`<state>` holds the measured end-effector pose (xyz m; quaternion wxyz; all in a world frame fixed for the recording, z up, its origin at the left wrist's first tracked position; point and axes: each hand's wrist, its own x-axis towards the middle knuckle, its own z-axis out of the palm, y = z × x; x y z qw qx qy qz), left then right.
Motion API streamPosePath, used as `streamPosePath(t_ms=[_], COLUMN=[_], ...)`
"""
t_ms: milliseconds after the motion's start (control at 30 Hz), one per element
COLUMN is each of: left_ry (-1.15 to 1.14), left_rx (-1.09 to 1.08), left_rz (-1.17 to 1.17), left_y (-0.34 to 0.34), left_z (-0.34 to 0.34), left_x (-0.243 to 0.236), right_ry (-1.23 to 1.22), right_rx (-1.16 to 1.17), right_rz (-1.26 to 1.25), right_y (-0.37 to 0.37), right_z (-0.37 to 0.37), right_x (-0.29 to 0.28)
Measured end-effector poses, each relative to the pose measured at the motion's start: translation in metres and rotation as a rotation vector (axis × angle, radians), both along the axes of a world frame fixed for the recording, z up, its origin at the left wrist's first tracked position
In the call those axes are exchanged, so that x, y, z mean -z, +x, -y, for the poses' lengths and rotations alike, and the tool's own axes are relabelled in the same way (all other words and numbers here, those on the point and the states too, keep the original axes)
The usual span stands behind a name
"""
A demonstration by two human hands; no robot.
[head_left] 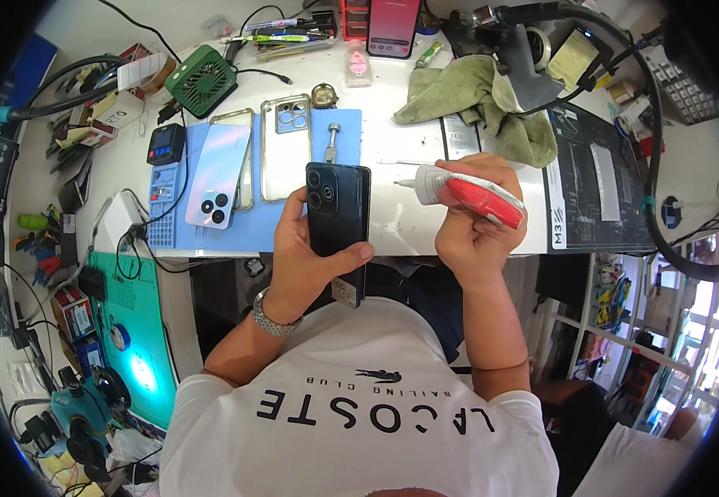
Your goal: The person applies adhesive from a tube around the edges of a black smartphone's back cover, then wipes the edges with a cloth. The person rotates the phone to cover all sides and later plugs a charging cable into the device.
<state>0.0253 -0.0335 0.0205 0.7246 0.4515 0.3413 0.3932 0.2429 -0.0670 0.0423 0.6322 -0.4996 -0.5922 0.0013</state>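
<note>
My left hand (300, 263) is closed round a dark blue smartphone (334, 211), held upright over the table's front edge with its camera side showing. The thumb presses across the lower part, and a pale patch shows at its bottom end. In my right hand (477, 247) is a red and white squeeze tube (483, 200) with a thin nozzle, which looks like a glue tube. The nozzle points left toward the phone, apart from it. Just beyond the phone, a small metal-ended tool (332, 142) lies on the blue mat (272, 228).
A shiny light-blue phone (218, 178) and a clear phone case (286, 157) lie on the mat. Behind are a green fan (202, 80), a small bottle (358, 65) and a standing phone (392, 29). A green cloth (483, 103) and a black mat (595, 182) lie to the right.
</note>
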Motion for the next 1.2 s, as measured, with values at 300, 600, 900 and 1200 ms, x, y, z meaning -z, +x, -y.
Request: streamPosePath(t_ms=[300, 600, 900, 1200], left_ry=[0.335, 0.473, 0.515, 0.520], left_rx=[0.006, -0.029, -0.021, 0.073], left_rz=[-0.167, -0.204, -0.220, -0.303], left_y=[-0.0019, -0.0005, -0.0017, -0.0050], left_z=[0.0017, 0.0031, 0.0036, 0.0043], left_x=[0.0065, 0.0071, 0.0049, 0.0029], right_ry=[0.034, 0.067, 0.033, -0.041], right_rx=[0.008, 0.021, 0.026, -0.034], right_rz=[0.090, 0.084, 0.110, 0.069], right_y=[0.0022, -0.0014, -0.0010, -0.0040], right_z=[-0.0055, -0.0072, -0.0060, -0.0062], right_x=[0.0019, -0.0004, -0.0013, -0.0057])
